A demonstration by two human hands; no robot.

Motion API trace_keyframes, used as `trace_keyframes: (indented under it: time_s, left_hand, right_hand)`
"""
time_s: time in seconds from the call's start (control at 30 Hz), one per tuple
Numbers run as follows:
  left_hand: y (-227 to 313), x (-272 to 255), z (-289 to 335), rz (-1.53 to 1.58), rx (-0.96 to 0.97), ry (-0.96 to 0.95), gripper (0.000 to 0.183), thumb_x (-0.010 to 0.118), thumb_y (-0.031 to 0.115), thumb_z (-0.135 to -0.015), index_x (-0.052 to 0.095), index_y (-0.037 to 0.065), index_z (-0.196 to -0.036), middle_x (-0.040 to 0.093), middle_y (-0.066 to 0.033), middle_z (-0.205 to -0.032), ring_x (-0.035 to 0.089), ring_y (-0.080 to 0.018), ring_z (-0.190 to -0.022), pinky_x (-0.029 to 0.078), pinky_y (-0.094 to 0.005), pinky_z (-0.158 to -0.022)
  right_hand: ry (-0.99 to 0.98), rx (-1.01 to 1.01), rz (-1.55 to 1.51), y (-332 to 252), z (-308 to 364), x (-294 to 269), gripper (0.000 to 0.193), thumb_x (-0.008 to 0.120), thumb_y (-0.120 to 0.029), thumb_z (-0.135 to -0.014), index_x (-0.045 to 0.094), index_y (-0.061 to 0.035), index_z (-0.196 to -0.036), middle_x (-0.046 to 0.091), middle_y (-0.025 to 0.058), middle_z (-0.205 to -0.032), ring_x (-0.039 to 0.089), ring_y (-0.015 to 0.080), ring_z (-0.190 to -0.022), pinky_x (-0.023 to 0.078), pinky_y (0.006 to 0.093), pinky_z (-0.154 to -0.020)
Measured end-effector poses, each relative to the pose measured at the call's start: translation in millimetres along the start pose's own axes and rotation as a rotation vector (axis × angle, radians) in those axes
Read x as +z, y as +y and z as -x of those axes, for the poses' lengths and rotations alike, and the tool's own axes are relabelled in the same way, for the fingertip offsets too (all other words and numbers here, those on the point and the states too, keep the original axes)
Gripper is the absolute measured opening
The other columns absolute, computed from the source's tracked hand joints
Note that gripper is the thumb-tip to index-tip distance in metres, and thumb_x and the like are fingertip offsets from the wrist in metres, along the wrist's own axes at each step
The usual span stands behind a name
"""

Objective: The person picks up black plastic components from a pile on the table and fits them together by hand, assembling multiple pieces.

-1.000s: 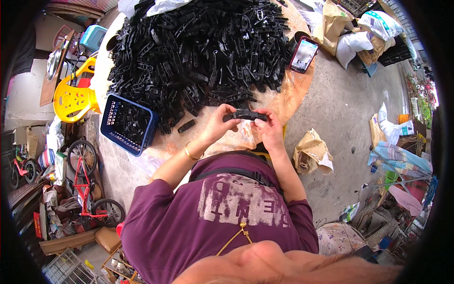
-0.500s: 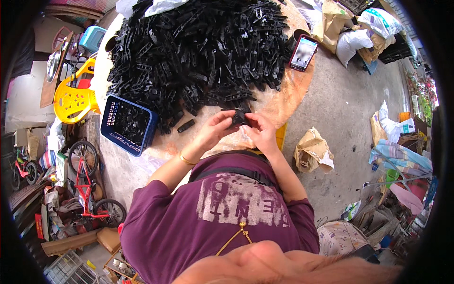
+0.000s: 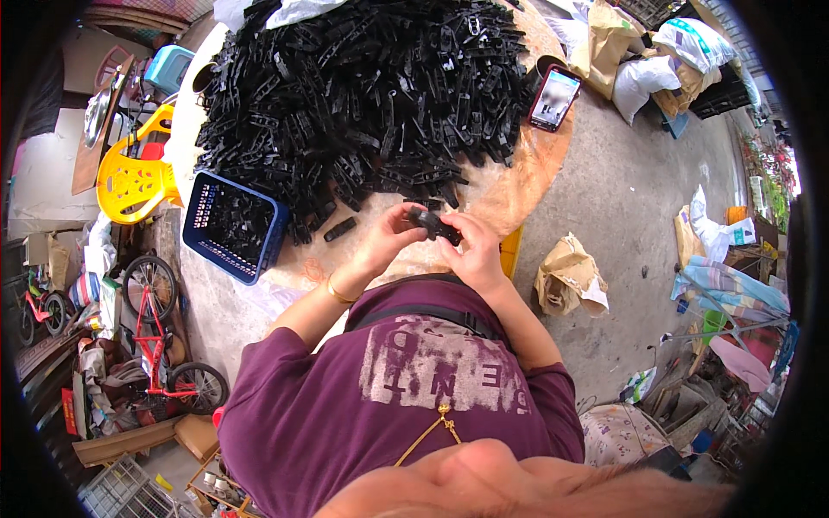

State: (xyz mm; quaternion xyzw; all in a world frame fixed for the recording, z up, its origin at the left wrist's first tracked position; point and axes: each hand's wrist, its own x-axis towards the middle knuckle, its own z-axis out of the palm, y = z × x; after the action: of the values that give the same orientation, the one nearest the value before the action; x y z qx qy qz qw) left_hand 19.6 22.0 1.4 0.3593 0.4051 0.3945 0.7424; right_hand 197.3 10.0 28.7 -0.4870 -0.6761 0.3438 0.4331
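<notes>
Between my two hands, just above the near edge of the table, is a small black plastic part. My left hand pinches its left end with thumb and fingers. At the other end, the fingertips of my right hand grip it. Beyond my hands rises a big heap of long, narrow black plastic parts. One loose black part lies on the table left of my left hand. A blue plastic basket at the table's left edge has black parts in it. The held part's finer shape is too small to make out.
A phone with a lit screen stands at the table's right edge. Right of the table, a crumpled brown paper bag lies on the concrete floor. At the left are a yellow chair and a red bicycle. Filled sacks sit at the far right.
The black part in my fingers has turned and now shows more of its length. My right hand has shifted slightly down, and the hands sit a little farther apart.
</notes>
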Motion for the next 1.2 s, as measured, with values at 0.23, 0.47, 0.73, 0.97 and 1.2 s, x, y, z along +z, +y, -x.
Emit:
trace_keyframes:
  time_s: [0.23, 0.47, 0.73, 0.97, 1.2]
  left_hand:
    - [-1.5, 0.2, 2.7, -0.285, 0.042, 0.068, 0.033, 0.057, -0.005, -0.078, 0.050, 0.001, -0.110, 0.057, -0.0032, -0.094, 0.055, -0.0101, -0.089, 0.045, -0.0232, -0.080]
    - [21.9, 6.3, 10.2, -0.208, 0.036, -0.011, 0.040, 0.060, 0.001, -0.080, 0.046, 0.000, -0.117, 0.057, -0.0037, -0.096, 0.054, -0.0091, -0.088, 0.045, -0.0220, -0.079]
    - [9.6, -3.2, 8.2, -0.128, -0.045, -0.041, 0.038, 0.061, 0.004, -0.080, 0.048, -0.002, -0.116, 0.056, -0.0052, -0.104, 0.054, -0.0104, -0.091, 0.046, -0.0240, -0.082]
    - [-4.3, -0.1, 12.9, -0.157, 0.048, -0.128, 0.037, 0.058, -0.005, -0.079, 0.048, -0.003, -0.115, 0.056, -0.0078, -0.106, 0.055, -0.0131, -0.097, 0.045, -0.0261, -0.087]
    - [-11.4, -0.7, -12.2, -0.555, 0.068, -0.239, 0.061, 0.063, -0.001, -0.075, 0.034, 0.005, -0.128, 0.045, -0.0106, -0.121, 0.052, -0.0157, -0.103, 0.048, -0.0298, -0.081]
  right_hand:
    - [-0.002, -0.236, 0.215, -2.4, -2.2, 1.7, 0.032, 0.065, -0.001, -0.063, 0.058, -0.0039, -0.094, 0.059, 0.0096, -0.089, 0.057, 0.0272, -0.076, 0.049, 0.0346, -0.065]
    - [-0.063, -0.287, 0.332, -3.6, -1.0, -2.0, 0.032, 0.063, -0.001, -0.064, 0.058, -0.0036, -0.095, 0.059, 0.0089, -0.093, 0.056, 0.0255, -0.081, 0.048, 0.0329, -0.072]
    - [-0.100, -0.282, 0.227, -3.6, -3.5, -2.5, 0.029, 0.066, -0.004, -0.070, 0.058, 0.0000, -0.098, 0.060, 0.0116, -0.098, 0.059, 0.0243, -0.084, 0.047, 0.0312, -0.073]
    - [-0.337, 0.481, -0.403, 18.5, 12.8, -4.9, 0.033, 0.068, -0.008, -0.073, 0.058, 0.0024, -0.103, 0.062, 0.0112, -0.090, 0.058, 0.0123, -0.078, 0.048, 0.0255, -0.069]
    - [-0.390, 0.449, 0.154, 19.6, 27.5, -46.0, 0.029, 0.070, -0.022, -0.068, 0.065, -0.0041, -0.090, 0.063, 0.0163, -0.079, 0.063, 0.0261, -0.074, 0.048, 0.0331, -0.066]
